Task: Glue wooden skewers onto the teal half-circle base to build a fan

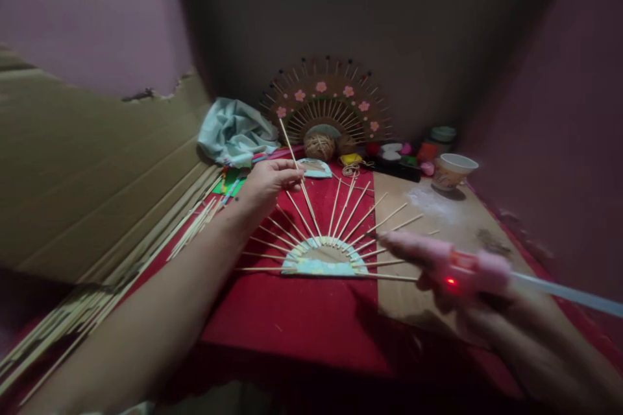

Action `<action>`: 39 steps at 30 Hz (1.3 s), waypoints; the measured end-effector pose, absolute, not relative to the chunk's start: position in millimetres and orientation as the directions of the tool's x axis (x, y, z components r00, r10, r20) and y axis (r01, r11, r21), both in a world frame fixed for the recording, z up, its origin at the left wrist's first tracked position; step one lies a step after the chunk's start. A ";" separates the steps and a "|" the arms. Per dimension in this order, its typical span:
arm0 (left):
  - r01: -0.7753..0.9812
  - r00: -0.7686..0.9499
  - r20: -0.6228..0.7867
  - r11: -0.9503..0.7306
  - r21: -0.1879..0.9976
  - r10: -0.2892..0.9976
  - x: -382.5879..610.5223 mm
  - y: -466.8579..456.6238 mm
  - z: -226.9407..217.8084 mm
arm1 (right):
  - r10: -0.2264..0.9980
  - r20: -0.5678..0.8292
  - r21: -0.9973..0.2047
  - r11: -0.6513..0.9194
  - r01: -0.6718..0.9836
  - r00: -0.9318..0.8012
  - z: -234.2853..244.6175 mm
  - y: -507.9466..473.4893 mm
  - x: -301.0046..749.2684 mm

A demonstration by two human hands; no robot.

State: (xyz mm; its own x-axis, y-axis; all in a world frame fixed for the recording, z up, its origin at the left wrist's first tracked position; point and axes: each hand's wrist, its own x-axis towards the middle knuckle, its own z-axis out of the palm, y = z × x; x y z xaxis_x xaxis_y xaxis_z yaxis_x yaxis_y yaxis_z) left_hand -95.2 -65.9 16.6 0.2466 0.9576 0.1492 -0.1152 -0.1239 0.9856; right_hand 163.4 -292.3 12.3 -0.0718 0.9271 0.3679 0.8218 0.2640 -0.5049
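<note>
My left hand pinches a thin wooden stick, which slants down to the curved top edge of a half-round piece wrapped in light blue patterned material. Several similar sticks fan out from that edge, lying over the red cloth. Around a pink hot glue gun my right hand is closed. Its red light glows, and a translucent glue stick sticks out at the back. The gun's nozzle points left, near the right-hand sticks; whether it touches anything I cannot tell.
Against the wall leans a finished-looking fan with pink flowers. A twine ball, a light blue cloth and a paper cup stand at the back. Cardboard lies right; loose sticks lie left.
</note>
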 end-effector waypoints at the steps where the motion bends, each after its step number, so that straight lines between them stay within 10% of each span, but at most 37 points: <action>1: -0.117 0.237 0.158 -0.134 0.984 0.958 -96.7 -65.4 13.6 | 0.942 0.304 -0.560 0.295 0.774 -0.140 14.0 -286.6 146.5; 7: -0.045 0.218 0.197 -0.192 0.980 0.956 -101.7 -67.6 5.9 | 0.967 0.126 -0.714 0.244 0.657 -0.223 -0.9 -258.6 104.3; 39: 0.030 0.323 0.198 -0.219 0.975 0.925 -88.9 -79.5 4.2 | 0.970 0.202 -0.796 0.244 0.553 -0.137 0.4 -260.8 95.3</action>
State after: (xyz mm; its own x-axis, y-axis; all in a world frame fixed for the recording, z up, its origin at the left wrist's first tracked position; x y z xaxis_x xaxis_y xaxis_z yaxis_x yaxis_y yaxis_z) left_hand -88.9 -79.5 4.2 0.3233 0.9253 0.1981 0.0298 -0.2192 0.9752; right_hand 95.3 -260.8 0.4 -0.1366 0.9698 0.2020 0.5534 0.2438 -0.7965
